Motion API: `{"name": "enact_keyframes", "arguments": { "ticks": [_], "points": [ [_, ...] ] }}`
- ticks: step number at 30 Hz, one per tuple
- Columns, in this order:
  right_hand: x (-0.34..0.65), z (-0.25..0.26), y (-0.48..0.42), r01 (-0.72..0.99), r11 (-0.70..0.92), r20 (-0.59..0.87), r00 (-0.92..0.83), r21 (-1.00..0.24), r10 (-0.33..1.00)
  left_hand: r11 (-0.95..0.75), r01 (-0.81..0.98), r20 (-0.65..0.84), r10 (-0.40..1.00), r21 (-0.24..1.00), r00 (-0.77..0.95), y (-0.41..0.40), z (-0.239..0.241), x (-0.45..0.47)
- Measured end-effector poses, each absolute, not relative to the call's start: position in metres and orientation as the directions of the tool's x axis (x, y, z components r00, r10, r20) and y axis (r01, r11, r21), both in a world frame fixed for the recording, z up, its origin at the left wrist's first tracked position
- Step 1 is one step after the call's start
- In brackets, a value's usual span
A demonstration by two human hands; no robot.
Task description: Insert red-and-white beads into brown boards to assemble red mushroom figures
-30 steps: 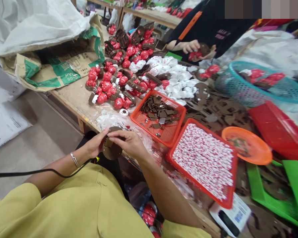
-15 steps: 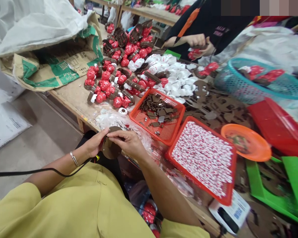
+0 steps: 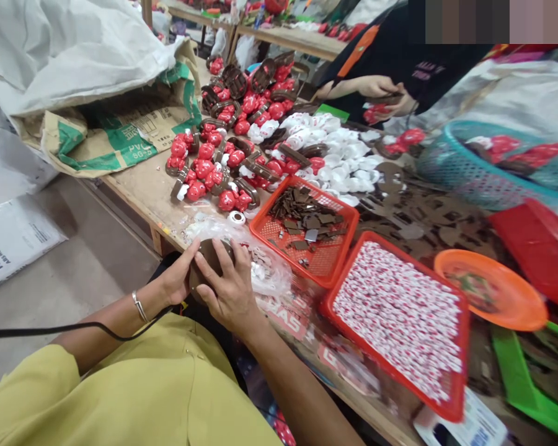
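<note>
A flat brown disc (image 3: 209, 249) is held over my lap at the table's front edge. My left hand (image 3: 178, 276) grips it by its left side, with the thumb and fingers partly hidden behind it. Across the disc's face lies my right hand (image 3: 232, 288), its fingers spread and stretched out, covering much of the surface. Just beyond my hands are a crumpled clear plastic bag (image 3: 272, 279) with small pale pieces and a small white ring with a dark centre (image 3: 237, 217).
Red baskets hold brown scraps (image 3: 302, 217) and small white-and-red pieces (image 3: 395, 310). Red-and-brown figures (image 3: 204, 167) and white parts (image 3: 335, 155) are heaped behind. An orange plate (image 3: 516, 303) and teal basket (image 3: 446, 161) stand right. Opposite, a co-worker's hands (image 3: 385, 96) hold a red-and-brown piece.
My right hand has gone from pinching the disc's upper edge to lying spread across its face. My left hand keeps its grip. The view has shifted slightly; the co-worker's hands have changed position.
</note>
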State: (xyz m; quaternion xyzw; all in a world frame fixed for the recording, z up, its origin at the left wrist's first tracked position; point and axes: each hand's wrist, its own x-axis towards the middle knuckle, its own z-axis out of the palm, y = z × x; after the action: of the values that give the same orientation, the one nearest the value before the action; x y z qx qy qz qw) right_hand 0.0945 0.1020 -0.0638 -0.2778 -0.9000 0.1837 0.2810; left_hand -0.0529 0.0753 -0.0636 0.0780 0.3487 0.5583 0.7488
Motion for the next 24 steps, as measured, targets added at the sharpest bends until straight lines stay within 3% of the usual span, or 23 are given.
{"name": "enact_keyframes", "arguments": {
  "ticks": [4, 7, 11, 15, 19, 22, 24],
  "points": [
    [0.108, -0.073, 0.117, 0.095, 0.465, 0.366, -0.487, -0.880, 0.793, 0.400, -0.794, -0.513, 0.848, 0.458, 0.131, 0.081, -0.063, -0.054],
    [0.118, -0.080, 0.123, -0.046, 0.159, 0.165, -0.329, -0.986, 0.930, 0.403, -0.781, -0.524, 0.844, 0.476, 0.116, 0.081, -0.063, -0.053],
    [0.120, -0.088, 0.107, -0.004, -0.126, -0.114, -0.405, -0.992, 0.907, 0.415, -0.642, -0.442, 0.888, 0.645, 0.131, 0.072, -0.064, -0.043],
    [0.119, -0.094, 0.089, -0.044, -0.145, -0.119, -0.369, -0.988, 0.922, 0.365, -0.492, -0.346, 0.929, 0.790, 0.134, 0.063, -0.067, -0.030],
    [0.142, -0.095, 0.083, -0.078, -0.154, -0.116, -0.364, -0.985, 0.924, 0.323, -0.347, -0.234, 0.933, 0.881, 0.275, 0.059, -0.057, -0.023],
    [0.185, -0.095, 0.073, -0.149, -0.319, -0.254, -0.343, -0.936, 0.904, 0.298, -0.221, -0.156, 0.854, 0.929, 0.497, 0.061, -0.040, -0.029],
    [0.225, -0.097, 0.060, -0.179, -0.481, -0.402, -0.348, -0.858, 0.847, 0.326, -0.211, -0.181, 0.841, 0.921, 0.510, 0.064, -0.029, -0.035]
  ]
}}
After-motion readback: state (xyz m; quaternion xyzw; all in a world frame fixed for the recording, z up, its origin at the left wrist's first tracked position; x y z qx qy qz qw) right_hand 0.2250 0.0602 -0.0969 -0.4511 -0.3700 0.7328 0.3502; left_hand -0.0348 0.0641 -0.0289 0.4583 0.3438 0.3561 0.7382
